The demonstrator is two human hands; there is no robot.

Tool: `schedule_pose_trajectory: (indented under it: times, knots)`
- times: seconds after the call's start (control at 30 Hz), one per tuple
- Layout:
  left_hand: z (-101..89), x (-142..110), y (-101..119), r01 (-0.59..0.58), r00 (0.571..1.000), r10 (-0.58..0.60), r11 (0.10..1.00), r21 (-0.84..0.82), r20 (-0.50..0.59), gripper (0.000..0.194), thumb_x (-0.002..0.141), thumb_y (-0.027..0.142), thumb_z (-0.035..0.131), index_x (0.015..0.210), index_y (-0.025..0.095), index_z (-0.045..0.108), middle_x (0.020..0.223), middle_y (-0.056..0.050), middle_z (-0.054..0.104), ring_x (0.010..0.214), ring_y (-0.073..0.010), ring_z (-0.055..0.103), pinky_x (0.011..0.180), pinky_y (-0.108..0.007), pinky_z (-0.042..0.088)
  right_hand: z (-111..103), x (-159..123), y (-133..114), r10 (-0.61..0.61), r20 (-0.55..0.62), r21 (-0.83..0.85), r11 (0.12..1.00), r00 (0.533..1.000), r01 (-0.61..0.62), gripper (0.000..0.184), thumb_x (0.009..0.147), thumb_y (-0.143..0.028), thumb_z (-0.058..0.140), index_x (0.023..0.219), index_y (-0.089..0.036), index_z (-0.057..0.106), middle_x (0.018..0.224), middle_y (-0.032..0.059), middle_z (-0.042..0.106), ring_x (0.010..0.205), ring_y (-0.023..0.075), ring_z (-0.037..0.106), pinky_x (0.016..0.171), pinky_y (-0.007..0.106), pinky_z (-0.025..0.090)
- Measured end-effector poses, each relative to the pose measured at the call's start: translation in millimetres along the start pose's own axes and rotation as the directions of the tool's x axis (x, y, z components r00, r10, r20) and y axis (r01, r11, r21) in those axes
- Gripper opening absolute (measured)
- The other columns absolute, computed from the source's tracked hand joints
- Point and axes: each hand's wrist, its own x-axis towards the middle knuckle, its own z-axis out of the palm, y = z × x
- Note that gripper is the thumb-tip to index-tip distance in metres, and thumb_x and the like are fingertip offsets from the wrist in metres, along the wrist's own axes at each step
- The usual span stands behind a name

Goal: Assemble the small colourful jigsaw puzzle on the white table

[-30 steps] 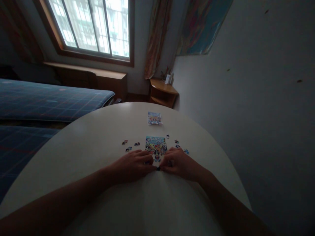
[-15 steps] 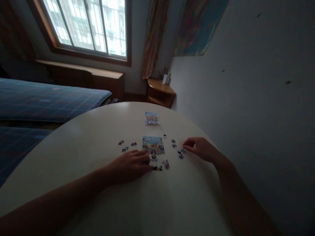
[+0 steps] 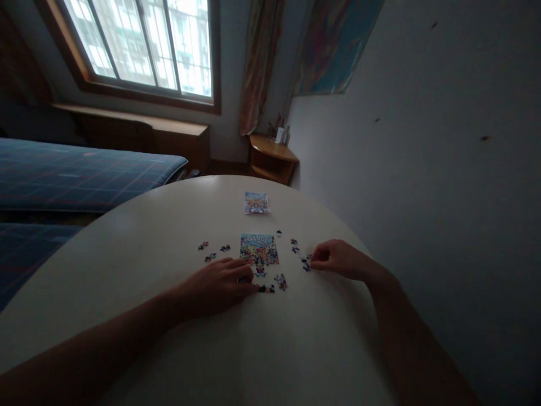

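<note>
A partly assembled jigsaw puzzle (image 3: 258, 248) with a blue top and a crowded colourful scene lies flat on the white round table (image 3: 262, 349). My left hand (image 3: 222, 286) rests at its lower left corner, fingers bent around a small bluish puzzle piece, thumb touching a dark joined strip (image 3: 267, 288). Its fingertips are partly hidden. To the right, the thumb and forefinger of my right hand (image 3: 338, 259) pinch at a dark puzzle piece (image 3: 306, 267) on the tabletop. Between the hands sits a small joined cluster (image 3: 281, 281), apart from the main puzzle.
Loose pieces lie left of the puzzle, including one piece (image 3: 225, 248), and right of it, including another (image 3: 294, 241). A printed packet (image 3: 256, 203) is farther back. Beyond the table edge are a blue plaid mattress (image 3: 93, 169), a wooden corner shelf (image 3: 273, 148) and a white wall.
My right hand has moved slightly down and toward the loose pieces, its fingertips now at the dark ones. My left hand stays in place; the whole view has shifted a little.
</note>
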Motion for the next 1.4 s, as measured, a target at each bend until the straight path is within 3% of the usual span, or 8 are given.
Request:
schedule_pose_trajectory:
  times: [0.3, 0.5, 0.7, 0.9, 1.03, 1.17, 1.4]
  knots:
    - [1.7, -0.2, 0.1, -0.004, 1.000, 0.004, 0.999, 0.033, -0.007, 0.012, 0.096, 0.017, 0.053, 0.105, 0.022, 0.060, 0.100, -0.003, 0.061, 0.087, -0.0186, 0.057, 0.076, -0.033, 0.051, 2.4, 2.4, 2.9, 0.023, 0.022, 0.007, 1.000, 0.999, -0.024, 0.027, 0.076, -0.044, 0.071, 0.081, -0.018, 0.073, 0.076, 0.0043, 0.071, 0.068, 0.0166, 0.062, 0.062, 0.026, 0.042]
    - [1.6, 0.3, 1.7, -0.003, 1.000, 0.003, 0.999, 0.034, -0.017, 0.013, 0.096, 0.017, 0.051, 0.105, 0.021, 0.059, 0.100, -0.004, 0.063, 0.090, -0.0191, 0.058, 0.077, -0.032, 0.051, -3.1, 5.8, 12.7, 0.014, -0.140, -0.090, 0.996, 0.990, -0.027, 0.029, 0.085, -0.043, 0.062, 0.089, -0.017, 0.074, 0.077, 0.0056, 0.068, 0.067, 0.0165, 0.059, 0.062, 0.027, 0.039]
    - [0.5, 0.5, 1.7, 0.031, 0.999, -0.031, 0.999, -0.008, -0.028, 0.015, 0.096, 0.018, 0.052, 0.107, 0.021, 0.060, 0.104, -0.004, 0.065, 0.093, -0.0202, 0.061, 0.079, -0.033, 0.052, 2.7, 9.4, 4.4, 0.000, -0.217, -0.117, 0.993, 0.976, -0.026, 0.026, 0.088, -0.039, 0.059, 0.090, -0.017, 0.073, 0.076, 0.0056, 0.069, 0.064, 0.0154, 0.058, 0.061, 0.027, 0.038]
    - [-7.9, -9.8, -15.8, 0.178, 0.980, -0.186, 0.978, -0.104, -0.069, 0.021, 0.095, 0.027, 0.055, 0.115, 0.022, 0.059, 0.110, -0.006, 0.066, 0.100, -0.0221, 0.061, 0.086, -0.040, 0.054, 12.2, 16.3, -2.3, -0.039, -0.282, -0.123, 0.992, 0.959, 0.004, 0.020, 0.089, -0.033, 0.059, 0.092, -0.019, 0.073, 0.081, 0.0053, 0.070, 0.067, 0.0156, 0.060, 0.064, 0.027, 0.040]
    - [-6.3, -15.5, -27.6, 0.290, 0.954, -0.297, 0.949, -0.121, -0.044, 0.037, 0.091, 0.032, 0.059, 0.128, 0.025, 0.053, 0.131, -0.008, 0.058, 0.119, -0.0264, 0.055, 0.096, -0.048, 0.050, 26.6, 28.7, -7.4, -0.055, -0.399, -0.139, 0.990, 0.915, -0.001, 0.019, 0.090, -0.031, 0.059, 0.093, -0.019, 0.073, 0.097, 0.0078, 0.071, 0.081, 0.0186, 0.063, 0.073, 0.029, 0.044]
    - [4.0, -18.5, -32.7, 0.344, 0.938, -0.347, 0.933, -0.109, -0.008, 0.049, 0.091, 0.035, 0.059, 0.137, 0.028, 0.045, 0.148, -0.007, 0.047, 0.135, -0.0299, 0.042, 0.107, -0.054, 0.042, 40.0, 38.6, -11.5, -0.028, -0.463, -0.117, 0.993, 0.886, -0.030, 0.023, 0.089, -0.036, 0.062, 0.096, -0.019, 0.075, 0.100, 0.0093, 0.070, 0.085, 0.0203, 0.064, 0.077, 0.031, 0.046]
    - [10.2, -16.9, -32.1, 0.390, 0.921, -0.390, 0.916, -0.089, 0.025, 0.051, 0.092, 0.039, 0.055, 0.140, 0.027, 0.041, 0.151, -0.007, 0.044, 0.140, -0.0292, 0.038, 0.114, -0.054, 0.034, 45.6, 45.3, -9.3, 0.032, -0.471, 0.002, 0.999, 0.881, -0.035, 0.017, 0.081, -0.032, 0.069, 0.093, -0.021, 0.076, 0.100, 0.0085, 0.069, 0.087, 0.0205, 0.064, 0.078, 0.032, 0.048]
